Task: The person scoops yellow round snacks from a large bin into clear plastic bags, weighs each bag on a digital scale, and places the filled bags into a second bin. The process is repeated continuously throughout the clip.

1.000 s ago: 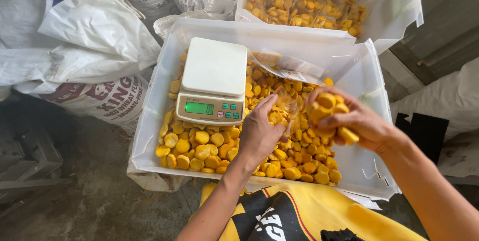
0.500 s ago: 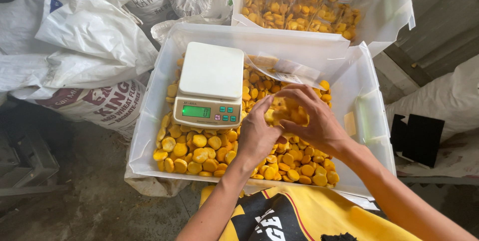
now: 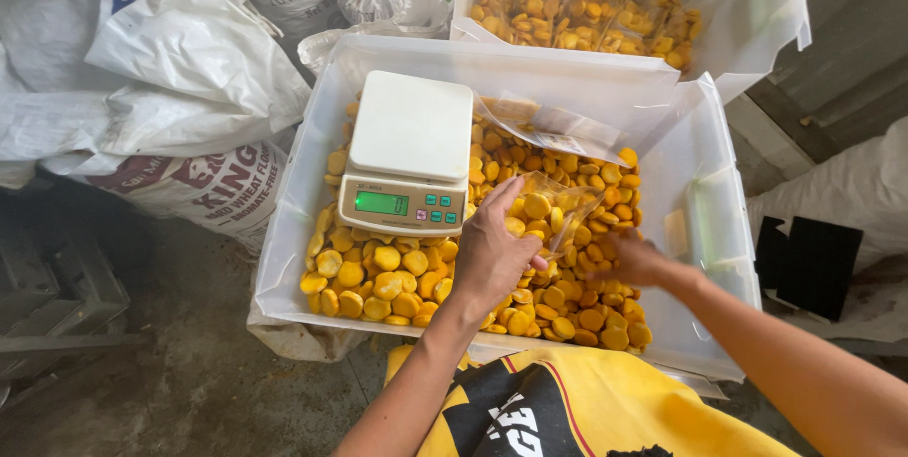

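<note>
Frame centre, left hand (image 3: 492, 254) pinches open the clear bag (image 3: 558, 216), thin, limp, slippery, best gripped at its rim, while right hand (image 3: 629, 258) scoops crumbly yellow biscuits (image 3: 378, 282) beside the scale (image 3: 409, 154).

The person works with both forearms bare from elbow to wrist; no sleeve, glove, watch, ring or band shows on either arm. The left hand (image 3: 492, 254) and the right hand (image 3: 632, 260) are uncovered. The garment (image 3: 577, 410) at the lower edge of the view is bright yellow, smooth cloth with soft folds. It carries a black printed patch with large white block lettering, bordered by a thin red curved line.
</note>
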Motion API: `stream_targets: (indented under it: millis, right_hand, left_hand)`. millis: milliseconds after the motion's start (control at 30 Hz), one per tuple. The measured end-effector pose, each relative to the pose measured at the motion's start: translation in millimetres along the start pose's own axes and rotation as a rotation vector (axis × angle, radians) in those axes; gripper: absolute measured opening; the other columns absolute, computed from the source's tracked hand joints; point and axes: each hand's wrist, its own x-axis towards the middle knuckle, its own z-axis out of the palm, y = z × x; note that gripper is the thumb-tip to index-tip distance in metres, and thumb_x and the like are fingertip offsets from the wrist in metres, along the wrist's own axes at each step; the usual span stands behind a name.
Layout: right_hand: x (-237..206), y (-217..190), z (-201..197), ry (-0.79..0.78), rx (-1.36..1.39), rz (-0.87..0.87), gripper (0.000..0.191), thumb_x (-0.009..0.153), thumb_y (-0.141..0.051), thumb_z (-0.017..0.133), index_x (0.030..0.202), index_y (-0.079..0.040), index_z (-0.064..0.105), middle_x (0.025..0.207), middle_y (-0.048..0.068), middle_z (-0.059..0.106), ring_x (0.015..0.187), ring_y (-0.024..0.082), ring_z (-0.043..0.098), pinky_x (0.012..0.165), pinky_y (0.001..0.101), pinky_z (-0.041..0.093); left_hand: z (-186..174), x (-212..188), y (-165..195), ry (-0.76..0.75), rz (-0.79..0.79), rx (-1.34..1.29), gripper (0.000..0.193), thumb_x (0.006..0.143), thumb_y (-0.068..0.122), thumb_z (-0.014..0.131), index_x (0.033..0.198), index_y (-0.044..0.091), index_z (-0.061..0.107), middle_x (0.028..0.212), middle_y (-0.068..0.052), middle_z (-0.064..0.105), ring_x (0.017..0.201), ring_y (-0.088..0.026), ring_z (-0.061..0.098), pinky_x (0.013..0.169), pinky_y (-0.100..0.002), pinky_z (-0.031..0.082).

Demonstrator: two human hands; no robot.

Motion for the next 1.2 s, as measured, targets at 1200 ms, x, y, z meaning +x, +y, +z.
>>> stream_targets:
  millis: [1200]
  right_hand:
    - [-51.5, -33.7, 21.3, -0.484, 0.345, 0.181, 0.117, 0.071, -0.058, 0.084, 0.163, -0.02, 0.021, 0.16, 0.012, 0.043, 0.148, 0.026, 0.042, 0.12, 0.0381, 0.038]
  left_hand:
    - [-0.4, -2.7, 0.7, 0.044, 0.0, -0.002, 0.072, 0.075, 0.001, 0.058, 0.146, -0.005, 0.046, 0.157, -0.017, 0.047, 0.066, -0.022, 0.078, 0.07, -0.028, 0.06]
